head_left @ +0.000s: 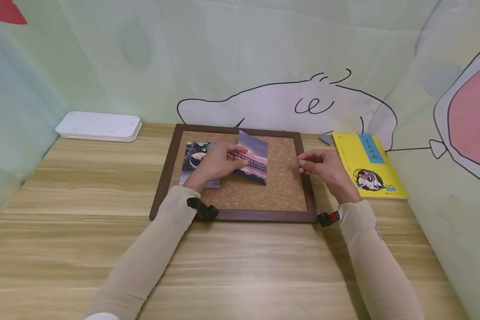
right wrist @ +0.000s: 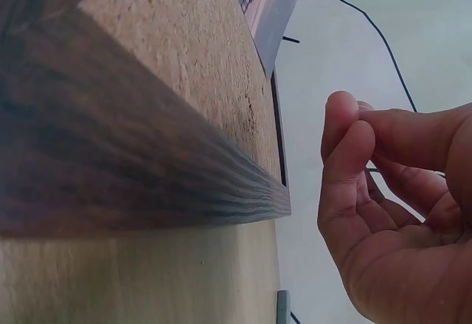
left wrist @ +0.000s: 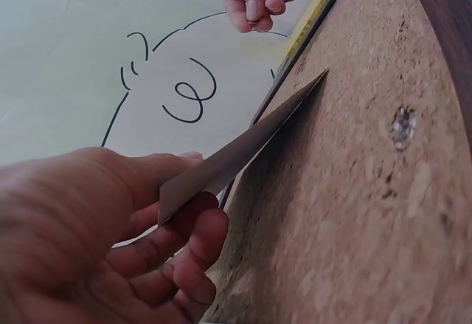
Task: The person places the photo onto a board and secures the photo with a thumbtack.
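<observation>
My left hand point(head_left: 219, 162) pinches the left edge of a sunset photo point(head_left: 256, 155) between thumb and fingers. That print is tilted up from the corkboard point(head_left: 284, 191), its far edge close to the cork in the left wrist view. A second photo point(head_left: 188, 164) lies on the board's left part, partly covered by my left hand, with a small shiny pin point(head_left: 204, 150) near its top. Over the right side of the frame, my right hand point(head_left: 324, 166) pinches a tiny push pin, mostly hidden by the fingertips. Another clear push pin point(left wrist: 403, 128) is on the bare cork.
A yellow book point(head_left: 369, 178) lies right of the board, with a small grey block point(head_left: 325, 139) at its upper left corner. At the back left rests a white flat case point(head_left: 99, 126). Behind the wooden table point(head_left: 240, 266) hangs a printed cloth point(head_left: 223, 58).
</observation>
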Demonstrator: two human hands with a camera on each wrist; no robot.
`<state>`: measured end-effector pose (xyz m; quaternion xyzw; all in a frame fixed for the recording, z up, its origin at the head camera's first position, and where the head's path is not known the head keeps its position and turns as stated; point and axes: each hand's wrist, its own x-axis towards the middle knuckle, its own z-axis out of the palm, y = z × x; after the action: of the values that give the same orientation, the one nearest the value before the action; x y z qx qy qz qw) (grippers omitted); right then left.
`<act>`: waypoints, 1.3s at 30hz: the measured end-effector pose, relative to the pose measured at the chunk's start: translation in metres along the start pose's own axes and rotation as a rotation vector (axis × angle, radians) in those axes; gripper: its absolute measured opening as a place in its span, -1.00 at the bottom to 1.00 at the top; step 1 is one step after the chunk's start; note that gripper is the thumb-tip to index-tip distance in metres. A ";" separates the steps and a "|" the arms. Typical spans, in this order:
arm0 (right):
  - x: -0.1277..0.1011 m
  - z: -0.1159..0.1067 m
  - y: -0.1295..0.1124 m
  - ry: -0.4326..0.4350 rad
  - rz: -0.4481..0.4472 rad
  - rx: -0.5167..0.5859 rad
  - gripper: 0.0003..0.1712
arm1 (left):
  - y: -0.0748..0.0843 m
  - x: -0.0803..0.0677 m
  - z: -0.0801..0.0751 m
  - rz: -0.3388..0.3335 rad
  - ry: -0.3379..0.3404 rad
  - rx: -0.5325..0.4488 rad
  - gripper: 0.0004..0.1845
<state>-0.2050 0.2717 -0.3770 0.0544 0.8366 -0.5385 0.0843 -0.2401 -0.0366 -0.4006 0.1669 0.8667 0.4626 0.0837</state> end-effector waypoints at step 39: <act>0.056 0.029 -0.029 -0.098 0.044 -0.084 -0.78 | 0.009 0.011 0.037 0.033 -0.056 0.210 -0.61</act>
<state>-0.2630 0.2333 -0.3737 0.0428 0.8519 -0.5030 0.1395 -0.2369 0.0006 -0.4132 0.2017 0.9048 0.3658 0.0825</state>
